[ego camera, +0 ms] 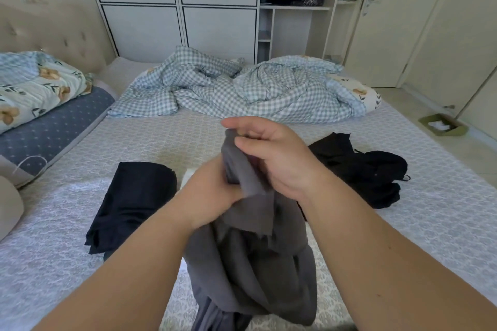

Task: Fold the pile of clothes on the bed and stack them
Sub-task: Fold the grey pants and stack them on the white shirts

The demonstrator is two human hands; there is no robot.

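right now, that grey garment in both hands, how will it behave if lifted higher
Probably floppy: the grey garment sags in loose folds below the left hand and right hand. It looks thin and light, so it likely won't hold a shape unless laid flat on the bed.

Grey garment [250, 258]: soft matt cloth. Folded dark piece [131, 204]: smooth matt fabric. Bed cover [430, 223]: patterned woven cloth. Wardrobe [172, 5]: smooth matt panels.

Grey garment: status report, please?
Left hand and right hand both grip grey garment, lifted, unfolded. Dark folded garment on bed. Black pile waiting. Nothing obstructing.
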